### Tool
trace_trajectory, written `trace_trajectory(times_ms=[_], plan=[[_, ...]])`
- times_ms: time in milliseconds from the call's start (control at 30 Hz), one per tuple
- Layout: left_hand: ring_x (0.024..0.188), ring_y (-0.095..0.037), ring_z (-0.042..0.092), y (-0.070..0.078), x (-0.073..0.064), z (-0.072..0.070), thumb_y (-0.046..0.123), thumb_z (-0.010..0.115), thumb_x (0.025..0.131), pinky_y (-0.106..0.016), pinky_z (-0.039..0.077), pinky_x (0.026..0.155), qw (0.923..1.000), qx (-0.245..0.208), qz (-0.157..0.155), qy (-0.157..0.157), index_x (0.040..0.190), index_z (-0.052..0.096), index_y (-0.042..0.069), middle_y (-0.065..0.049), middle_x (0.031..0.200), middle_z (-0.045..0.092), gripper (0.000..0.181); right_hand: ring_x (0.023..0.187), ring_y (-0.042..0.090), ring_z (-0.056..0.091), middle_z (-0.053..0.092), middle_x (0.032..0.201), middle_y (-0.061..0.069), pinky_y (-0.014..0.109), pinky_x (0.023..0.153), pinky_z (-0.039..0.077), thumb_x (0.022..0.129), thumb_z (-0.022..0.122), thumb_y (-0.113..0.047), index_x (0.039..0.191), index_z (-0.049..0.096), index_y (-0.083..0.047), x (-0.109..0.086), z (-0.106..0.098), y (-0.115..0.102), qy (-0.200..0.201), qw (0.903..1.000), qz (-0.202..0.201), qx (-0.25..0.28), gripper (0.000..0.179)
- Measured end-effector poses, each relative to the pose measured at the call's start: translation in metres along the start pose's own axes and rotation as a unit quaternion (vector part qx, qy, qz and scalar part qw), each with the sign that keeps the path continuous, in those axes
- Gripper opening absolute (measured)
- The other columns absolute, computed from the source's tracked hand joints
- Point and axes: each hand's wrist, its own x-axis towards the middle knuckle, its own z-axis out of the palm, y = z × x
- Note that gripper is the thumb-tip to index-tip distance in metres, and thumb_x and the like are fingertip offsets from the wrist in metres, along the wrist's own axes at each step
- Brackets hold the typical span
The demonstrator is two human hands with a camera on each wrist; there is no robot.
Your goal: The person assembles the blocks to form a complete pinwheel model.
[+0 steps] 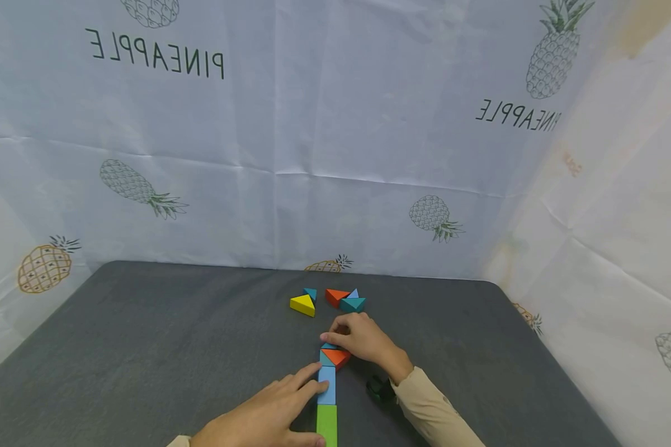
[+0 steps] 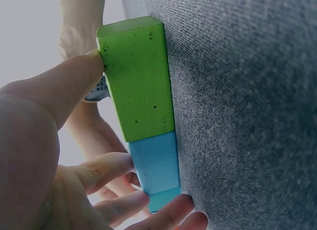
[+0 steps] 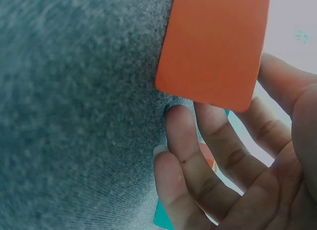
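On the worktop [image 1: 173,335], left hand [image 1: 268,403], fingers loosely spread, touches in-line green block [image 1: 327,425] and blue block [image 1: 332,380]; light pressure advised, so right hand [image 1: 366,338], fingers bent at far-end blue triangle [image 1: 329,346] (hold unclear), can align without nudging them.

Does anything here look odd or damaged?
Yes: the green block, which the left hand touches, has small dark specks or pits, so it looks worn. Behind the table, the lettering on the cloth reads backwards.
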Motion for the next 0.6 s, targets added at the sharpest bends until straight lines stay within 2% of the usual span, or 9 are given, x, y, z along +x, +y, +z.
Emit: trace_trajectory(times_ms=[167, 333, 600], plan=[[0.131, -0.037, 0.051, -0.0001, 0.0, 0.0002, 0.061, 0.064, 0.088, -0.052, 0.05, 0.097, 1.0, 0.0, -0.001, 0.0, 0.147, 0.046, 0.021, -0.007, 0.16, 0.032, 0.074, 0.064, 0.005, 0.053, 0.068, 0.077, -0.006, 0.022, 0.058, 0.044, 0.094, 0.067, -0.038, 0.091, 0.075, -0.013, -0.0002, 0.0006, 0.0007, 0.001, 1.0, -0.002, 0.0, 0.027], [0.132, -0.039, 0.05, -0.0009, -0.0002, 0.0, 0.063, 0.062, 0.088, -0.054, 0.05, 0.097, 1.0, -0.002, -0.001, -0.002, 0.147, 0.046, 0.021, -0.008, 0.16, 0.032, 0.074, 0.068, 0.005, 0.055, 0.07, 0.081, -0.005, 0.023, 0.061, 0.047, 0.094, 0.067, -0.038, 0.094, 0.075, -0.013, -0.0007, -0.0022, 0.0005, 0.004, 1.0, 0.003, 0.001, 0.027], [0.131, -0.037, 0.051, -0.0016, -0.0005, 0.0004, 0.065, 0.061, 0.088, -0.053, 0.05, 0.096, 1.0, 0.001, 0.006, 0.005, 0.147, 0.047, 0.021, -0.008, 0.16, 0.032, 0.075, 0.076, 0.007, 0.06, 0.07, 0.086, -0.005, 0.024, 0.068, 0.05, 0.093, 0.069, -0.037, 0.093, 0.073, -0.015, -0.0009, -0.0083, 0.004, 0.047, 0.9988, -0.006, -0.011, 0.023]])
